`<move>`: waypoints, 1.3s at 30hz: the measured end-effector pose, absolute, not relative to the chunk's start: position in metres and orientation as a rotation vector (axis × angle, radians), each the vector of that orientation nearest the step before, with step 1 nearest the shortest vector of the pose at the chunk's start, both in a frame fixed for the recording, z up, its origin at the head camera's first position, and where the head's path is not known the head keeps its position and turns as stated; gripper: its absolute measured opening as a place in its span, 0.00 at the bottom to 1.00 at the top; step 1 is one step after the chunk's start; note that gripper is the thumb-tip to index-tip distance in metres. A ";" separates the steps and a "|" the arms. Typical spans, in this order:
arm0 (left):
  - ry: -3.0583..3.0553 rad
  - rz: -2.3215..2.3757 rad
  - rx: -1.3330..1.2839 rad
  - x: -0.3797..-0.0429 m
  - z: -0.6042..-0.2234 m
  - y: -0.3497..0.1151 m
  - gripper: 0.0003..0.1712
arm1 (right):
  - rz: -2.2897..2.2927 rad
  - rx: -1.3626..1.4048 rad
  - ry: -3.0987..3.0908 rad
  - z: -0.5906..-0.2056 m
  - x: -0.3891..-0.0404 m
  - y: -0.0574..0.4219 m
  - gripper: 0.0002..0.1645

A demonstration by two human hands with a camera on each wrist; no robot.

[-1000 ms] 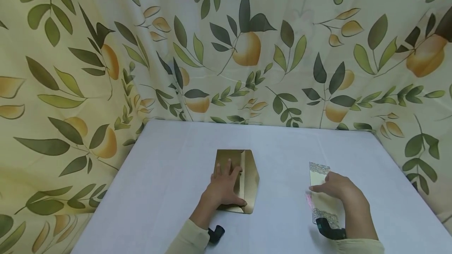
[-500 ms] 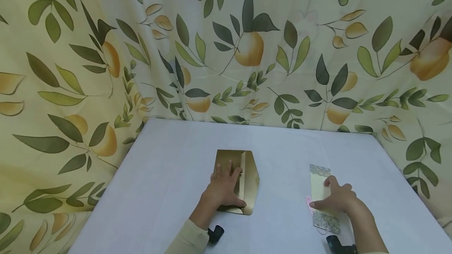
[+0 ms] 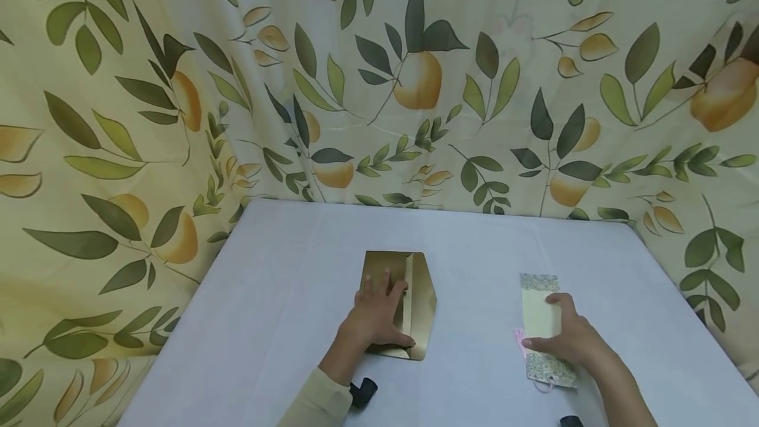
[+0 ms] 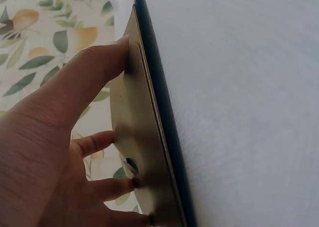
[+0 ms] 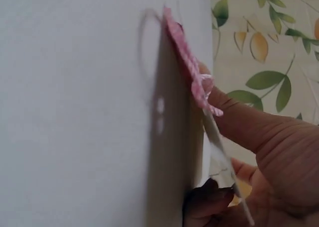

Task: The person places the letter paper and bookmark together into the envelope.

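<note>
A gold envelope (image 3: 422,315) with its pointed flap open to the right lies left of centre on the table. My left hand (image 3: 373,321) rests on it with fingers spread; in the left wrist view the thumb and fingertips touch its face. To the right is a narrow cream card (image 3: 539,315) with lacy grey patterned bands at both ends. My right hand (image 3: 566,341) holds this card, thumb at its left side, index finger at the upper right. A pink braided trim (image 5: 182,48) runs along the card's edge near the thumb, and a thin loop hangs from its lower end.
A white-covered table (image 3: 284,269) spreads under both hands. Behind and to the left hangs a curtain (image 3: 379,84) printed with leaves and fruit. A black wrist-camera mount (image 3: 363,393) shows below the left hand.
My right hand has shifted lower and turned, its thumb and index finger now spread across the card's width, showing more of its face. The left hand and envelope have not moved.
</note>
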State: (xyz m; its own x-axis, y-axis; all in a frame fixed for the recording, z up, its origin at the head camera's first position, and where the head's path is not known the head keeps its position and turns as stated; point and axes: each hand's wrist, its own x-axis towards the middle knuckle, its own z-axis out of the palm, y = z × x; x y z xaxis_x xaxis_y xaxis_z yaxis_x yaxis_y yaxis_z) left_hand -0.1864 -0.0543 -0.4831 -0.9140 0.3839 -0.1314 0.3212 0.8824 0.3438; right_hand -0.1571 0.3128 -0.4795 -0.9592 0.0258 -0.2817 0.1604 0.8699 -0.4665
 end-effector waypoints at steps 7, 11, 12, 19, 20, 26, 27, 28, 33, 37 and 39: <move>2.874 0.460 0.563 -0.187 -0.485 -0.056 0.57 | -0.773 0.145 2.753 -0.482 -0.154 0.315 0.72; 2.874 0.438 0.562 -0.187 -0.485 -0.057 0.58 | -0.836 0.152 2.703 -0.481 -0.153 0.318 0.68; 2.876 0.428 0.563 -0.187 -0.486 -0.057 0.58 | -0.862 0.154 2.688 -0.480 -0.152 0.319 0.67; 2.873 0.422 0.568 -0.188 -0.486 -0.056 0.58 | -1.006 0.148 2.645 -0.480 -0.146 0.327 0.49; 2.874 0.419 0.569 -0.188 -0.487 -0.056 0.58 | -1.035 0.136 2.649 -0.480 -0.145 0.327 0.47; 2.882 0.395 0.575 -0.188 -0.487 -0.057 0.58 | -1.209 0.112 2.604 -0.478 -0.138 0.327 0.41; 2.881 0.395 0.576 -0.188 -0.486 -0.057 0.58 | -1.221 0.125 2.581 -0.476 -0.137 0.326 0.41; 2.877 0.398 0.574 -0.188 -0.486 -0.057 0.58 | -1.230 0.137 2.557 -0.473 -0.135 0.325 0.42; 2.867 0.405 0.573 -0.187 -0.484 -0.057 0.58 | -1.304 0.143 2.444 -0.465 -0.125 0.315 0.42; 2.865 0.403 0.576 -0.187 -0.484 -0.056 0.57 | -1.335 0.069 2.444 -0.464 -0.117 0.297 0.40; 2.865 0.403 0.576 -0.187 -0.483 -0.056 0.57 | -1.319 0.019 2.476 -0.464 -0.116 0.287 0.38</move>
State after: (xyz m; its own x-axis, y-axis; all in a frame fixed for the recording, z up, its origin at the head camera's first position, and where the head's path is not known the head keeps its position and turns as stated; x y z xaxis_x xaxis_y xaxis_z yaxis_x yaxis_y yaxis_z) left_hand -0.1872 -0.0557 -0.4831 -0.9063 0.4016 -0.1317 0.3496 0.8875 0.3003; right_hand -0.1158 0.2873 -0.4641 -0.9441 -0.1433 -0.2968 0.1664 0.5701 -0.8046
